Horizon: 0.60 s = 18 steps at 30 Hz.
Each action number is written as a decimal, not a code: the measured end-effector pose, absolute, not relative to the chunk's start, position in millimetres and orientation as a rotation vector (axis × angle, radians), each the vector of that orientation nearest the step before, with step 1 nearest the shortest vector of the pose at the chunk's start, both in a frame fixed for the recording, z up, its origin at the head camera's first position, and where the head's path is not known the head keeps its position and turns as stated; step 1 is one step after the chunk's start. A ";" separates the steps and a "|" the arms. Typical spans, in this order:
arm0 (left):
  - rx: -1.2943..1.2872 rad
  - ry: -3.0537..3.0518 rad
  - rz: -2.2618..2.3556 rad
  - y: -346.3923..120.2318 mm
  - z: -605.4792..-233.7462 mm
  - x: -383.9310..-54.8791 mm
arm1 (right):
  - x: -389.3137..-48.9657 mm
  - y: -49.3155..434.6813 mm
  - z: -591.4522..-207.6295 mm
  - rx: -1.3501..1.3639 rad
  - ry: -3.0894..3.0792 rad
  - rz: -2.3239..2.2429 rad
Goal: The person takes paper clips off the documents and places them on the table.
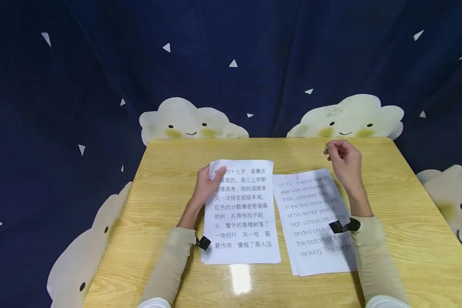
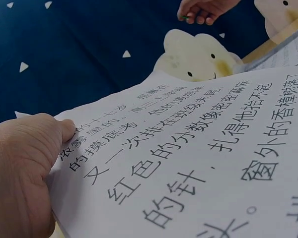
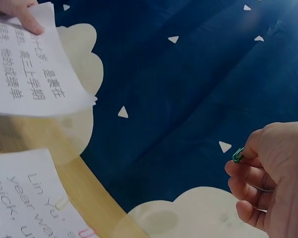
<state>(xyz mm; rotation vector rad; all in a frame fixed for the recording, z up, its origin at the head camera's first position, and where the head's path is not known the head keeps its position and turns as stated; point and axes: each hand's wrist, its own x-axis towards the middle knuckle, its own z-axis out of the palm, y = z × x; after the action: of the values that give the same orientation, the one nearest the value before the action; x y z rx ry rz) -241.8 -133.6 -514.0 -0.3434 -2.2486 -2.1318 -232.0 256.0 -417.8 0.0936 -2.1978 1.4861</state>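
My left hand (image 1: 208, 185) grips the upper left edge of a stack of paper sheets (image 1: 240, 214) printed with Chinese text, thumb on top. In the left wrist view the stack (image 2: 188, 148) is tilted, its top edge raised. My right hand (image 1: 345, 162) is up near the table's far edge, pinching a small green paper clip (image 3: 238, 155) between thumb and index finger. Beneath the right forearm lies a second stack of sheets (image 1: 312, 222) with English text. Its top edge carries a red paper clip (image 1: 297, 176) and a yellow paper clip (image 1: 288, 178).
Both stacks are over a light wooden table (image 1: 158, 171), side by side, with a narrow gap between them lower down. A dark blue curtain (image 1: 231, 25) with white triangles and clouds hangs behind the table and at its sides.
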 end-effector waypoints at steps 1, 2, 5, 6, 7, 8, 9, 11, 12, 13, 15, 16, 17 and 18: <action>-0.346 -2.246 -2.135 -134.2 -511.1 -240.5 | -232.6 257.0 -418.4 0.087 -2.198 1.485; -0.342 -2.246 -2.143 -134.8 -507.7 -239.3 | -233.3 258.0 -419.0 0.084 -2.198 1.483; -0.343 -2.256 -2.154 -136.3 -498.0 -235.4 | -235.7 261.0 -421.5 0.068 -2.204 1.465; -0.343 -2.261 -2.155 -136.6 -494.9 -234.1 | -236.6 262.2 -422.4 0.066 -2.207 1.459; -0.343 -2.267 -2.152 -136.8 -492.1 -232.9 | -237.6 263.3 -423.2 0.064 -2.212 1.450; -0.338 -2.275 -2.153 -137.4 -491.7 -233.1 | -238.6 264.6 -424.2 0.063 -2.214 1.444; -0.342 -2.279 -2.152 -138.1 -492.0 -233.7 | -239.5 266.0 -425.3 0.055 -2.220 1.435; -0.354 -2.283 -2.145 -138.8 -493.1 -234.7 | -241.0 268.8 -427.6 0.042 -2.233 1.416; -0.362 -2.279 -2.144 -139.1 -494.5 -235.5 | -241.6 270.4 -429.0 0.037 -2.237 1.414; -0.370 -2.273 -2.145 -139.3 -496.4 -236.3 | -242.2 271.9 -430.4 0.029 -2.239 1.414; -0.371 -2.261 -2.155 -140.4 -505.0 -240.0 | -242.8 274.6 -433.5 0.017 -2.246 1.415; -0.364 -2.261 -2.153 -140.9 -509.5 -241.6 | -242.8 275.3 -434.6 0.014 -2.248 1.415; -0.358 -2.260 -2.152 -141.3 -513.8 -243.0 | -242.8 276.0 -435.9 0.011 -2.251 1.414; -0.346 -2.262 -2.153 -141.8 -518.3 -244.4 | -242.9 276.7 -437.0 0.007 -2.254 1.415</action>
<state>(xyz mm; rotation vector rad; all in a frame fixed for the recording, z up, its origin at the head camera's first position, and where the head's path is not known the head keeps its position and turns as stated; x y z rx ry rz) -244.4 -141.8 -518.3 -0.3459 -2.2619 -2.1527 -242.9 276.7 -437.0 0.0066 -2.2543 1.4155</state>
